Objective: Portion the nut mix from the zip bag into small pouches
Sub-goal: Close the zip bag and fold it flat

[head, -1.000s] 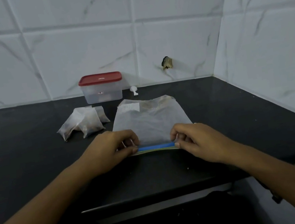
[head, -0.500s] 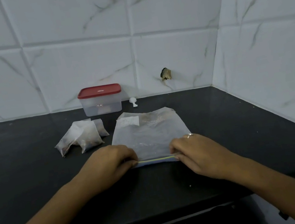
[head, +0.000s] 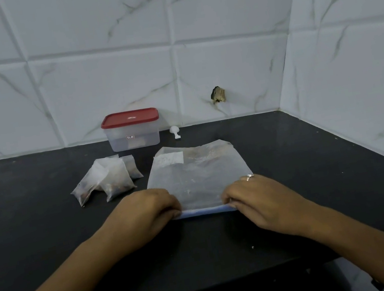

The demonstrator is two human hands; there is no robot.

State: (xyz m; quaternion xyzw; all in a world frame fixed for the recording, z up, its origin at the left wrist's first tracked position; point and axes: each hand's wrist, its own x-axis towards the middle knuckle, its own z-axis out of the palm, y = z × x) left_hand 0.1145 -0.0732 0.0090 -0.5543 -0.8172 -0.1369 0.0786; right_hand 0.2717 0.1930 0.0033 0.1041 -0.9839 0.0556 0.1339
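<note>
The left hand [head: 146, 210] and right hand [head: 259, 197] are still pinching the ends of the zip bag [head: 195, 170] lying in front of the box [head: 131, 130], fingers curled on its blue strip [head: 205, 211], which is showing broader than a moment ago, probably being pressed closed, the pouches [head: 110, 180] looking already filled

Knuckles up, fingers curled, left grip [head: 145, 212] and right grip [head: 262, 199] apart, both pinching near edge of zip bag [head: 198, 170]

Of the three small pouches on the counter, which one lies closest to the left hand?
The middle pouch, just beyond the left hand. The leftmost pouch sits further to the side, and the third pouch lies behind, nearer the wall.
</note>
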